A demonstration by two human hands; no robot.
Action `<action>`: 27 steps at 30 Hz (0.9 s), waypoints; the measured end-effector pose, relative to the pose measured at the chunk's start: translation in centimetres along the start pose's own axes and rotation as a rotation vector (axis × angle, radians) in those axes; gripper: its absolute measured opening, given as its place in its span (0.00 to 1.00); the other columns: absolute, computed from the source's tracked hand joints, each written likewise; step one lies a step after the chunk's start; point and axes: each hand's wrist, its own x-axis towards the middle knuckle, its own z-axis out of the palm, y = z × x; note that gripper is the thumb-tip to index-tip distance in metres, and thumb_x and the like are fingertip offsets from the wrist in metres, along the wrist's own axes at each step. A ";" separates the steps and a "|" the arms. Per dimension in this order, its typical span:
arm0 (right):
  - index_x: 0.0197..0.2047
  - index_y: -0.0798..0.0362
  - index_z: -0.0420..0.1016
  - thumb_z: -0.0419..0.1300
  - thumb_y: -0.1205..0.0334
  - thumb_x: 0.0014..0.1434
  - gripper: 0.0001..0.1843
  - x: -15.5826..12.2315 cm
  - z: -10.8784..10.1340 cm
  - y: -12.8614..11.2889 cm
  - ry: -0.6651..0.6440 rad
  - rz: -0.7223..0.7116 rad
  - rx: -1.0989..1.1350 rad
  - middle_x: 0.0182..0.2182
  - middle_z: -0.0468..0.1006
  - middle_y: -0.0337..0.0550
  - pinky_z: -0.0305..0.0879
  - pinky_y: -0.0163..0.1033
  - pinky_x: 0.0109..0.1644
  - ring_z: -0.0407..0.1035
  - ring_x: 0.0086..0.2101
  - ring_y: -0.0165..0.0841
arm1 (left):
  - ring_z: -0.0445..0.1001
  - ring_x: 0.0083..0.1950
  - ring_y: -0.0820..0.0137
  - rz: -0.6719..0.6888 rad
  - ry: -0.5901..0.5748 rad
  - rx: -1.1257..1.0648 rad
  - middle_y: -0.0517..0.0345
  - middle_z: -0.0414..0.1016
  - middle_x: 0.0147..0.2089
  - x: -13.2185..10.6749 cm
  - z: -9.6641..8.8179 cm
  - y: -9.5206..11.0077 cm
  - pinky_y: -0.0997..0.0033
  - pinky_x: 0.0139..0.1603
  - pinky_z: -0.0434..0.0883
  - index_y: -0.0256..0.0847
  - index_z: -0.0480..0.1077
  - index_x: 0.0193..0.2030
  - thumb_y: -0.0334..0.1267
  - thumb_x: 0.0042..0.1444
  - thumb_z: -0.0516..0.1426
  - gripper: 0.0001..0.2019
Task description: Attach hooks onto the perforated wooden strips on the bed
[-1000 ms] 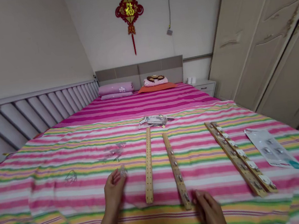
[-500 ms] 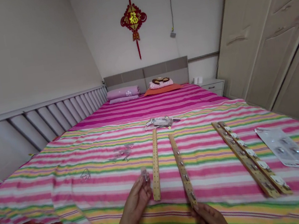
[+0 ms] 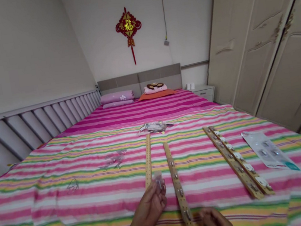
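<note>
My left hand [image 3: 150,208] is raised over the striped bedspread [image 3: 94,189], fingers pinched on a small clear plastic bag with metal parts [image 3: 159,181]. It hovers over the near end of a perforated wooden strip [image 3: 147,159]. My right hand [image 3: 216,223] lies at the bottom edge, beside the near end of a second wooden strip [image 3: 176,182] that carries several small metal fittings; its fingers are curled and blurred.
Two more wooden strips with round white fittings [image 3: 238,160] lie to the right, next to a flat plastic packet [image 3: 267,150]. Small clear bags [image 3: 113,158] lie left, a heap of packets [image 3: 154,126] farther back. Pillows [image 3: 117,97], a wardrobe [image 3: 270,42] at right.
My left hand moved right with the small bag, from beside the left strip to over its near end. My right hand stayed at the near end of the second strip.
</note>
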 end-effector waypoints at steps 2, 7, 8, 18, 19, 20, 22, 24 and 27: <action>0.25 0.51 0.78 0.67 0.40 0.41 0.21 1.7 0.4 -2.2 -0.052 -0.041 -0.030 0.22 0.76 0.41 0.65 0.35 0.31 0.67 0.26 0.35 | 0.76 0.39 0.75 -0.026 -0.022 0.016 0.57 0.78 0.38 0.4 0.9 -0.8 0.80 0.34 0.69 0.41 0.74 0.41 0.31 0.51 0.62 0.09; 0.28 0.54 0.78 0.68 0.41 0.41 0.23 5.6 3.1 -5.4 -0.260 0.058 0.059 0.15 0.68 0.35 0.51 0.32 0.18 0.55 0.15 0.25 | 0.77 0.36 0.73 -0.028 -0.126 0.110 0.54 0.79 0.37 1.6 2.6 -2.3 0.78 0.34 0.69 0.38 0.74 0.40 0.33 0.52 0.62 0.08; 0.28 0.54 0.78 0.68 0.41 0.41 0.23 6.2 3.7 -5.6 -0.278 0.069 0.088 0.13 0.66 0.33 0.49 0.31 0.18 0.54 0.14 0.24 | 0.77 0.36 0.73 -0.027 -0.143 0.127 0.54 0.79 0.37 1.9 2.8 -2.4 0.78 0.35 0.70 0.38 0.73 0.41 0.34 0.53 0.62 0.08; 0.27 0.55 0.78 0.70 0.48 0.41 0.17 9.2 5.4 -7.2 -0.286 0.061 0.211 0.16 0.69 0.33 0.40 0.31 0.18 0.47 0.15 0.20 | 0.78 0.36 0.74 -0.063 -0.070 0.177 0.58 0.79 0.36 5.0 3.6 -1.0 0.79 0.35 0.70 0.39 0.71 0.40 0.32 0.51 0.63 0.09; 0.26 0.55 0.78 0.71 0.49 0.41 0.17 9.7 5.5 -7.5 -0.288 0.066 0.218 0.16 0.69 0.33 0.39 0.31 0.17 0.47 0.15 0.20 | 0.78 0.36 0.74 -0.064 -0.059 0.182 0.58 0.79 0.36 5.4 3.8 -0.7 0.79 0.35 0.70 0.39 0.71 0.39 0.32 0.50 0.63 0.09; 0.26 0.55 0.78 0.71 0.49 0.40 0.17 10.2 5.6 -7.7 -0.286 0.071 0.225 0.16 0.70 0.33 0.39 0.31 0.17 0.47 0.14 0.20 | 0.78 0.36 0.73 -0.064 -0.050 0.191 0.58 0.79 0.35 5.9 4.1 -0.5 0.79 0.35 0.70 0.39 0.70 0.38 0.32 0.49 0.64 0.10; 0.25 0.55 0.77 0.72 0.50 0.37 0.18 11.5 5.8 -8.0 -0.284 0.086 0.231 0.15 0.70 0.34 0.37 0.31 0.17 0.47 0.14 0.20 | 0.78 0.36 0.72 -0.062 -0.032 0.216 0.58 0.79 0.34 6.7 4.7 0.0 0.78 0.35 0.70 0.39 0.70 0.36 0.31 0.48 0.65 0.10; 0.23 0.55 0.76 0.72 0.50 0.36 0.18 12.8 6.2 -8.2 -0.283 0.098 0.237 0.14 0.68 0.33 0.37 0.31 0.17 0.46 0.13 0.19 | 0.78 0.36 0.71 -0.053 -0.020 0.253 0.57 0.79 0.34 7.6 5.4 0.7 0.77 0.36 0.71 0.38 0.70 0.36 0.31 0.45 0.66 0.11; 0.21 0.55 0.73 0.70 0.50 0.38 0.17 14.9 6.6 -8.0 -0.282 0.101 0.219 0.11 0.63 0.29 0.38 0.30 0.17 0.45 0.13 0.19 | 0.78 0.36 0.71 -0.011 0.007 0.340 0.55 0.80 0.34 9.2 6.2 1.7 0.74 0.40 0.71 0.37 0.72 0.34 0.33 0.42 0.68 0.13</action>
